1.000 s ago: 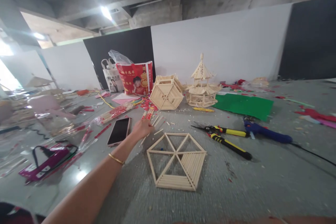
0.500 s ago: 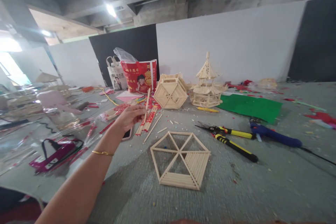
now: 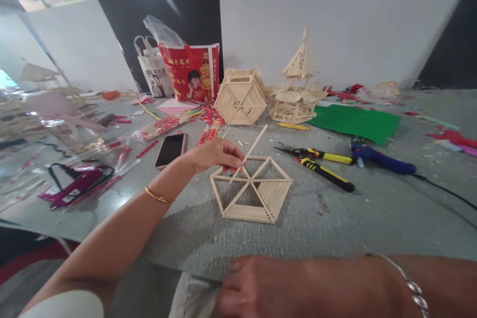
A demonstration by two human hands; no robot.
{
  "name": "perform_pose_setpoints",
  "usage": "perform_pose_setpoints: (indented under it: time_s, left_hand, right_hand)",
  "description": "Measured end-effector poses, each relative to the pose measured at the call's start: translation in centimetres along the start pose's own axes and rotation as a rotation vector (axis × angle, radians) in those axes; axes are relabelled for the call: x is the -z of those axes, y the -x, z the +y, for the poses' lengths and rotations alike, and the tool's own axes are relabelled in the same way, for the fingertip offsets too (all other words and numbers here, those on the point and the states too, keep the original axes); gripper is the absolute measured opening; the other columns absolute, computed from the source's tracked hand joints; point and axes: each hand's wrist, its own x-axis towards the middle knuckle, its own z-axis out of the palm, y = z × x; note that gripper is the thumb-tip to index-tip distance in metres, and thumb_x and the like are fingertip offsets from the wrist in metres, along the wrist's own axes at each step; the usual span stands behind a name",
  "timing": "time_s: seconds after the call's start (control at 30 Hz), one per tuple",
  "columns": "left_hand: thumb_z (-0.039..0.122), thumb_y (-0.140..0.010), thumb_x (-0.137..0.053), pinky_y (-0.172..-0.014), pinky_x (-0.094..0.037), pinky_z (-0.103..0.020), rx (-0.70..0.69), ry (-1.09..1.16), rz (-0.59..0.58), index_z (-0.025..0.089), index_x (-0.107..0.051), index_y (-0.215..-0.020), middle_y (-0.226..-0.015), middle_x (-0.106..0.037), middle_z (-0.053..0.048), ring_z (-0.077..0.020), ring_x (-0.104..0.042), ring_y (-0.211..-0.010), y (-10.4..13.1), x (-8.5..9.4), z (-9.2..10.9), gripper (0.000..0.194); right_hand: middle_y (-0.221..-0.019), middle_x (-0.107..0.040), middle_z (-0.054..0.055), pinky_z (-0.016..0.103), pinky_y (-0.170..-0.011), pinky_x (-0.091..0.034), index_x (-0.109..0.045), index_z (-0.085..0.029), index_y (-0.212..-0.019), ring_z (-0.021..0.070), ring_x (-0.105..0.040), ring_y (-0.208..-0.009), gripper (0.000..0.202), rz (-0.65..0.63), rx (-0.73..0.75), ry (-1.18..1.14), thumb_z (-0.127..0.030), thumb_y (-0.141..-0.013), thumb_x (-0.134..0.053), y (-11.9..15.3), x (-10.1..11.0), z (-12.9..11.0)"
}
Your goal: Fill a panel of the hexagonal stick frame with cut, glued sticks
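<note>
My left hand (image 3: 228, 155) pinches a thin wooden stick (image 3: 255, 144), held slanting over the upper left of a flat hexagonal stick frame (image 3: 248, 219). The frame lies on the grey table, with spokes meeting at its centre. Rows of sticks fill its right lower section, and some fill the bottom one. My right hand (image 3: 240, 285) rests low at the table's front edge, curled, back upward; its fingertips are hidden, and whether it holds anything does not show.
Behind the frame stand a hexagonal stick box (image 3: 240, 102) and a stick pagoda (image 3: 296, 84). Yellow-black pliers (image 3: 324, 171) and a blue glue gun (image 3: 387, 159) lie right. A phone (image 3: 171, 150), stick packets and a red bag (image 3: 192, 74) are left and behind.
My left hand has moved right and nearer with the stick, from the packets to above the frame. My right hand and forearm have come into view at the bottom. The view has tilted down.
</note>
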Motion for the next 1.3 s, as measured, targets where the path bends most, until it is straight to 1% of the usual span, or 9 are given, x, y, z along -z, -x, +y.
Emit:
perform_pose_setpoints:
  time_s: [0.1, 0.2, 0.33, 0.53, 0.6, 0.7, 0.87, 1.03, 1.3]
  left_hand:
    - [0.025, -0.069, -0.071, -0.048, -0.04, -0.016, 0.007, -0.012, -0.051, 0.011, -0.065, -0.074, -0.06, -0.063, 0.001, -0.0038, -0.053, -0.052, -0.1, -0.9, 0.2, 0.015]
    - [0.026, -0.069, -0.071, -0.049, -0.039, -0.016, 0.04, -0.039, -0.087, 0.011, -0.066, -0.076, -0.062, -0.063, 0.0, -0.0046, -0.054, -0.054, -0.1, -1.5, 0.3, 0.017]
    - [0.028, -0.07, -0.07, -0.049, -0.039, -0.017, 0.052, -0.099, -0.081, 0.012, -0.066, -0.076, -0.062, -0.062, 0.001, -0.0046, -0.053, -0.053, -0.2, -1.8, 0.6, 0.018]
    - [0.029, -0.07, -0.07, -0.047, -0.036, -0.017, 0.052, -0.15, -0.089, 0.013, -0.065, -0.074, -0.056, -0.059, 0.003, -0.0046, -0.049, -0.049, -0.2, -1.9, 0.8, 0.018]
    - [0.029, -0.07, -0.069, -0.047, -0.036, -0.017, 0.049, -0.195, -0.08, 0.013, -0.065, -0.074, -0.056, -0.059, 0.003, -0.0045, -0.048, -0.049, -0.3, -2.1, 0.8, 0.018]
    - [0.029, -0.071, -0.067, -0.048, -0.036, -0.017, 0.028, -0.292, -0.071, 0.013, -0.065, -0.075, -0.056, -0.058, 0.004, -0.0045, -0.047, -0.049, -0.4, -2.8, 0.8, 0.017]
    - [0.025, -0.07, -0.065, -0.052, -0.034, -0.017, -0.077, -0.513, -0.112, 0.014, -0.068, -0.074, -0.056, -0.057, 0.005, -0.0043, -0.046, -0.052, -0.4, -4.3, 1.1, 0.012]
    - [0.021, -0.072, -0.063, -0.055, -0.035, -0.017, -0.105, -0.622, -0.146, 0.014, -0.069, -0.074, -0.057, -0.06, 0.004, -0.0049, -0.047, -0.053, -0.1, -5.2, 1.5, 0.009]
    - [0.015, -0.072, -0.061, -0.057, -0.036, -0.018, -0.127, -0.671, -0.154, 0.013, -0.07, -0.076, -0.062, -0.064, 0.002, -0.0057, -0.051, -0.056, 0.0, -5.5, 1.4, 0.01]
  right_hand:
    - [-0.073, -0.059, -0.003, 0.027, -0.057, -0.042, -0.059, -0.017, -0.074, 0.0111, -0.05, -0.063, 0.009, -0.006, 0.047, -0.027, -0.016, -0.083, -0.058, 0.2, 0.9, -0.1]
    - [-0.077, -0.06, -0.003, 0.026, -0.06, -0.042, -0.058, -0.015, -0.078, 0.0101, -0.05, -0.065, 0.004, -0.062, 0.034, -0.059, -0.016, -0.082, -0.06, 0.2, 1.2, 0.0]
    - [-0.075, -0.06, -0.002, 0.025, -0.062, -0.042, -0.057, -0.013, -0.079, 0.0097, -0.051, -0.065, 0.005, -0.195, 0.027, -0.072, -0.016, -0.083, -0.057, -0.1, 1.1, 0.5]
    - [-0.076, -0.061, -0.003, 0.023, -0.063, -0.044, -0.057, -0.014, -0.079, 0.0086, -0.051, -0.064, 0.007, -0.242, 0.01, -0.045, -0.02, -0.082, -0.06, -0.5, 1.5, 0.5]
    - [-0.076, -0.061, -0.003, 0.024, -0.062, -0.044, -0.057, -0.016, -0.078, 0.0092, -0.052, -0.064, 0.007, -0.217, 0.03, -0.029, -0.018, -0.084, -0.057, -0.4, 1.5, 0.3]
    - [-0.075, -0.06, -0.003, 0.027, -0.059, -0.043, -0.058, -0.019, -0.078, 0.0114, -0.053, -0.065, 0.01, -0.118, 0.031, 0.014, -0.017, -0.085, -0.053, -0.1, 1.1, -0.1]
    - [-0.068, -0.055, -0.003, 0.03, -0.055, -0.04, -0.058, -0.018, -0.071, 0.0126, -0.051, -0.06, 0.012, -0.005, 0.025, -0.008, -0.018, -0.082, -0.054, 0.3, 0.1, -0.5]
    - [-0.061, -0.052, -0.002, 0.03, -0.049, -0.037, -0.058, -0.017, -0.065, 0.0128, -0.048, -0.054, 0.012, 0.034, 0.011, -0.017, -0.017, -0.077, -0.059, 0.1, 0.2, -0.7]
    - [-0.062, -0.053, -0.002, 0.029, -0.048, -0.038, -0.057, -0.017, -0.063, 0.0128, -0.049, -0.053, 0.011, 0.062, 0.032, -0.022, -0.015, -0.073, -0.061, 0.1, 0.3, -0.6]
